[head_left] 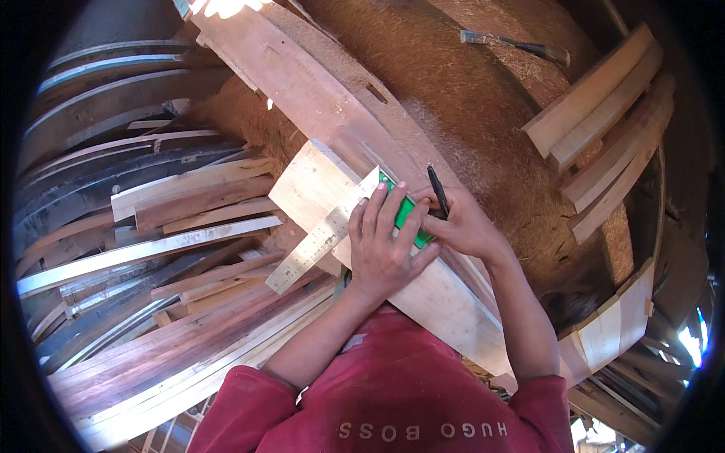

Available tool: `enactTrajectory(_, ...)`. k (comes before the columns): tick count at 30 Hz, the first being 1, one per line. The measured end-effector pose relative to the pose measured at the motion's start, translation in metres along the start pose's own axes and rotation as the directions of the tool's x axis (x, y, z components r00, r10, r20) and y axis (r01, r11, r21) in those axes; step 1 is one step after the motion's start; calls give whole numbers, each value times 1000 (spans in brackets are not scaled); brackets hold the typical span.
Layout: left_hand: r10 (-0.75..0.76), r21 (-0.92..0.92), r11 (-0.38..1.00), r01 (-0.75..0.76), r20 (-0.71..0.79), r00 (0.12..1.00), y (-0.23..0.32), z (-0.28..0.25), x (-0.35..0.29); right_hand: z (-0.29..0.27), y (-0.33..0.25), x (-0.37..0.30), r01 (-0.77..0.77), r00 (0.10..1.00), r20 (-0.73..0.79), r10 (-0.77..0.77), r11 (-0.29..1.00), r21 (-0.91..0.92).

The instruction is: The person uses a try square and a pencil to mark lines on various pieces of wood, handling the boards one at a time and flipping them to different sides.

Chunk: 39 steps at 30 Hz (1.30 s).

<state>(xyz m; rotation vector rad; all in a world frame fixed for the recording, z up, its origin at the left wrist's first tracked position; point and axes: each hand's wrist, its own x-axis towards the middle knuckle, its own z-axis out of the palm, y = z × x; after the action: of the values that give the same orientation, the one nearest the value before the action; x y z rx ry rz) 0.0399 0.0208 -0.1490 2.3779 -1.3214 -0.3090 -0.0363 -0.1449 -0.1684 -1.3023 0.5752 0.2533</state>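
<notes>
My left hand (384,251) presses a try square with a metal blade (308,255) and green stock (403,213) onto a pale wooden board (453,308), its fingers spread over the stock. The ruled blade points left and toward me, beyond the board's edge. In my right hand (472,226) a black pen (437,189) is pinched, tilted upright beside the green stock. Its lower tip is hidden behind my fingers. A pale wood piece (306,185) lies past the blade on the far side.
A long plank (302,79) runs diagonally away on a bench dusted with shavings. A chisel (517,45) rests at the far right, with stacked wooden strips (596,90) nearer. Many timber lengths (189,185) are piled on the left.
</notes>
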Motion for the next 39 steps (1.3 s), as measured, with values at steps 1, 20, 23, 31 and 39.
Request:
enactTrajectory(1, -3, 5, 1000, 3, -29, 1000, 0, 0, 1, 0, 2, 0, 6, 1000, -16, -6, 1000, 9)
enactTrajectory(20, -55, -42, 998, 54, -21, 998, -2, 2, 0, -5, -11, 3, -66, 996, 46, 70, 993, -94)
enactTrajectory(23, -49, -42, 998, 48, -35, 998, -2, 3, 0, -6, -12, 3, -79, 995, 46, 84, 993, -93)
enactTrajectory(31, -48, -33, 998, 46, -69, 996, -2, 2, 1, -3, -11, 2, -115, 993, 24, 117, 990, -82)
enactTrajectory(39, -41, -36, 999, 39, -65, 997, -4, 4, 0, -2, 2, 0, 10, 1000, 6, -9, 990, -144)
